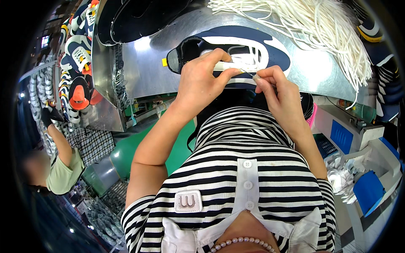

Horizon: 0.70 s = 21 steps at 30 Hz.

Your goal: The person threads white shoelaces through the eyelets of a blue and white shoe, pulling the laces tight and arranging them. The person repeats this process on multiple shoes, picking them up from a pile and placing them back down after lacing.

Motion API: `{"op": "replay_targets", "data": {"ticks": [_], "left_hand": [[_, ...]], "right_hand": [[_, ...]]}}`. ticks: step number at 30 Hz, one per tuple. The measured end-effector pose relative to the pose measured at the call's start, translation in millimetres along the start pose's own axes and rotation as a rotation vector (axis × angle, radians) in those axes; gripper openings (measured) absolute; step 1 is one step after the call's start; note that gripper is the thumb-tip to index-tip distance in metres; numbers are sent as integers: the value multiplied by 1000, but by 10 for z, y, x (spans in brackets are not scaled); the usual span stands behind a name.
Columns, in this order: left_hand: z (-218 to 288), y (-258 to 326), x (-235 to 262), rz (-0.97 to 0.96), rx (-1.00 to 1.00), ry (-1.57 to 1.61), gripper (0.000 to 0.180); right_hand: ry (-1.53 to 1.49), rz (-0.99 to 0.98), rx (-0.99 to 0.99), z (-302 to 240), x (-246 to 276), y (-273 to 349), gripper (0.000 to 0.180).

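A navy and white sneaker (pixel 279 55) lies on its side on the metal worktop, its toe to the right. A yellow tab (pixel 165 62) shows at its heel. My left hand (pixel 201 78) rests over the shoe's opening, thumb and forefinger closed about its white lacing edge (pixel 223 66). Close by on the right, my right hand (pixel 279 89) pinches a small greyish piece at its fingertips. A thin dark strand (pixel 247 73) runs from there to my left thumb; whether it is thread or wire, I cannot tell.
White laces (pixel 295 21) are heaped at the worktop's (pixel 147 78) far right. Black shoes (pixel 143 19) sit at the far left. Finished sneakers (pixel 79 55) stand on the left. A co-worker (pixel 63 168) is at the left; a machine with blue panels (pixel 341 137) is at the right.
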<state>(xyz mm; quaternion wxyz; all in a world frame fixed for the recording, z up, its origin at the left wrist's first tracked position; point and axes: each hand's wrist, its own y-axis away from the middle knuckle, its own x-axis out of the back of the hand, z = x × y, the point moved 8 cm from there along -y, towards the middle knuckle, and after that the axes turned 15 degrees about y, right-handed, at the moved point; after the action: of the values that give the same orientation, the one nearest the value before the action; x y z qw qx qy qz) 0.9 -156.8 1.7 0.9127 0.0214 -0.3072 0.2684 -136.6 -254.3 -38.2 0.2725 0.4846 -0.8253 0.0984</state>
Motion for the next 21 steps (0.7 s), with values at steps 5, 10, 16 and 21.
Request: {"op": "replay_targets", "data": {"ticks": [5, 10, 16, 21], "left_hand": [[-26, 21, -30, -15, -63, 69, 24], [31, 53, -102, -28, -207, 64, 18], [8, 221, -25, 42, -280, -100, 45], [181, 273, -85, 35, -529, -36, 42]], "right_hand": [[27, -45, 15, -35, -43, -84, 9], [27, 51, -24, -41, -290, -276, 13], [235, -105, -41, -62, 206, -126, 22], [177, 7, 377, -682, 130, -337, 15]]}}
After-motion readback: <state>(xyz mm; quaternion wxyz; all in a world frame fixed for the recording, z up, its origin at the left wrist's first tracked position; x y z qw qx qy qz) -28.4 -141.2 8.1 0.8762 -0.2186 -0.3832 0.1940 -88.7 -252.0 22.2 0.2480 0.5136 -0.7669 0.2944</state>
